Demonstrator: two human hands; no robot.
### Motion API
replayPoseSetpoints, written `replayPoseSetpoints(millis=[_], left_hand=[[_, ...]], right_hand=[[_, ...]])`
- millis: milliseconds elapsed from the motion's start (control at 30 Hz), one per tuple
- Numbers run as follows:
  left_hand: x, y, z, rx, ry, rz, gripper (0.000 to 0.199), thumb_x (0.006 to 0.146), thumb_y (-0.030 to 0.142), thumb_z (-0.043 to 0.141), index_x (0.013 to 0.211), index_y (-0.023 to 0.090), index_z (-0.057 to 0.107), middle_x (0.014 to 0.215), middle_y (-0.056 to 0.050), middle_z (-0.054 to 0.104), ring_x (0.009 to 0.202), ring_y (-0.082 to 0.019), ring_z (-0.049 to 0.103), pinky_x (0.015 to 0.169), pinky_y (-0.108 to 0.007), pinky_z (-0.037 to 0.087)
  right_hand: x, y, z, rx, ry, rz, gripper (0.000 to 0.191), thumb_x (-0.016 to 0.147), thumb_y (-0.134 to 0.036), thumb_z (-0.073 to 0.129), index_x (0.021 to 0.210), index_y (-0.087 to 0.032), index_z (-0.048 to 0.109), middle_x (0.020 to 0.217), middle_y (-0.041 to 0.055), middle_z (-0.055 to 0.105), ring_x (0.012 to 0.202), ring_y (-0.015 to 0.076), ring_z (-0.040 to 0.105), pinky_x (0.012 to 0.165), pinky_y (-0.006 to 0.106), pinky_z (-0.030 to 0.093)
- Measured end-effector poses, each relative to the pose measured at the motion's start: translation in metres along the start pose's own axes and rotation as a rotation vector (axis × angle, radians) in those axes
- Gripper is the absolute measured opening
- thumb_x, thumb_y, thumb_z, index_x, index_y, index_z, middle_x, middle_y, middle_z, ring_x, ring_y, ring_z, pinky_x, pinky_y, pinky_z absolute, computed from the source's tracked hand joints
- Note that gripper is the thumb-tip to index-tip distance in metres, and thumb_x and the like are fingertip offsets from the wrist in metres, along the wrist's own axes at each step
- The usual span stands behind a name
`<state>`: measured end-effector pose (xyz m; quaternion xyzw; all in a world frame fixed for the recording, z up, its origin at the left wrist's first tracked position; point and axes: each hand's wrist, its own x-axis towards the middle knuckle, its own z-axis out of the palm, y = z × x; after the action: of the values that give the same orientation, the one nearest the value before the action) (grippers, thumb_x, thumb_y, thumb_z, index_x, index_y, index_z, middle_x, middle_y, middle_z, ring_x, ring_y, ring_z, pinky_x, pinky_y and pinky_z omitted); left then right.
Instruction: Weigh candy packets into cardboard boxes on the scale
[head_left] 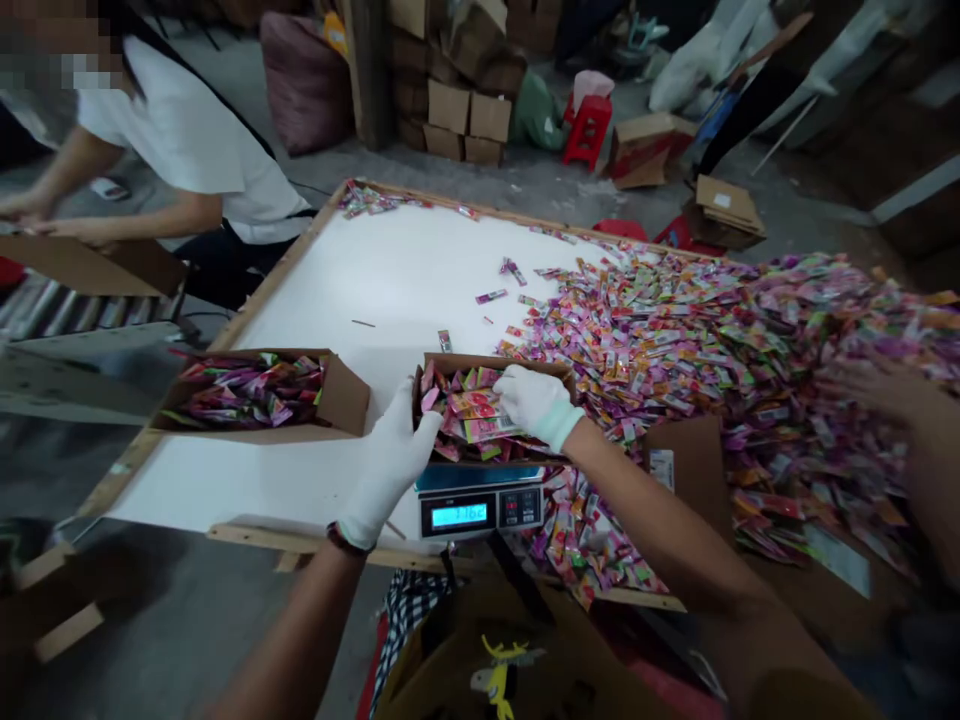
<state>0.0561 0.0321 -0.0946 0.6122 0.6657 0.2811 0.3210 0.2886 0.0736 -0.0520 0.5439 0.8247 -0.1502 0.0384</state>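
Weighing appears to be in hand: your left hand (pixel 390 458), thumb spread, braces the open carton (pixel 469 361) on the scale (pixel 459 490), your right hand (pixel 534 403) seemingly pinches a pink packet (pixel 486 427) inside, and shifting it calls for light pressure.

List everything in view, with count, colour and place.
Packets: countless, pink, purple, orange, green; mostly table's right
Table: one, white, wood-edged; centre
Scale carton: one, brown; on scale
Scale: one, pale, lit display; near edge
Left carton: one, brown; table's left
Right carton: one, brown; amid packets
Background cartons: several, brown; behind
Sacks: several, maroon, green, white; behind
Stool: one, red; behind
Co-worker: one, white-shirted; left
Left hand: one, white-gloved; carton's left end
Right hand: one, white-gloved; on packets
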Motion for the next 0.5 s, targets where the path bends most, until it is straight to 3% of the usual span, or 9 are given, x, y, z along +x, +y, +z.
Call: replayPoseSetpoints(millis=[133,233,300,400,500], left_hand=[[-0.004,-0.008,0.005,-0.223,-0.022,-0.061,0.061,0.097,0.043,0.054,0.151,0.015,0.061,0.144,-0.015,0.073,0.133,-0.035,0.068,0.114,-0.048,0.052],[-0.001,-0.009,0.009,-0.341,-0.011,-0.061,0.065,0.09,0.04,0.059,0.148,0.011,0.061,0.146,-0.016,0.072,0.135,-0.034,0.067,0.114,-0.045,0.053],[0.001,-0.007,0.008,-0.375,-0.011,-0.07,0.069,0.087,0.037,0.061,0.15,0.01,0.06,0.149,-0.017,0.07,0.137,-0.034,0.066,0.117,-0.045,0.052],[-0.002,-0.002,0.003,-0.456,-0.056,-0.063,0.069,0.088,0.037,0.063,0.152,0.011,0.058,0.154,-0.018,0.067,0.142,-0.033,0.063,0.121,-0.044,0.049],[-0.013,-0.008,-0.004,-0.578,-0.15,-0.03,0.064,0.093,0.048,0.066,0.15,0.019,0.06,0.162,-0.015,0.061,0.153,-0.033,0.052,0.128,-0.045,0.042]], right_hand=[[0.0,0.01,0.004,0.058,0.022,-0.021,0.032,0.109,-0.023,0.052,0.129,-0.017,0.076,0.132,0.0078,0.072,0.119,0.0191,0.07,0.098,0.028,0.052],[0.007,0.003,0.013,0.088,0.033,-0.061,0.038,0.104,-0.033,0.063,0.139,-0.022,0.073,0.137,0.0072,0.07,0.11,0.0205,0.073,0.087,0.028,0.055],[0.017,-0.008,0.02,0.103,0.056,-0.068,0.033,0.101,-0.033,0.066,0.129,-0.021,0.079,0.132,0.0084,0.072,0.102,0.0216,0.075,0.083,0.03,0.057],[0.021,-0.014,0.017,0.148,0.149,-0.093,0.027,0.103,-0.02,0.06,0.117,-0.019,0.083,0.128,0.0075,0.076,0.111,0.0191,0.074,0.098,0.028,0.058],[-0.011,0.01,-0.003,0.174,0.338,-0.073,0.036,0.107,-0.019,0.048,0.125,-0.018,0.078,0.13,0.0112,0.076,0.125,0.0205,0.07,0.116,0.034,0.053]])
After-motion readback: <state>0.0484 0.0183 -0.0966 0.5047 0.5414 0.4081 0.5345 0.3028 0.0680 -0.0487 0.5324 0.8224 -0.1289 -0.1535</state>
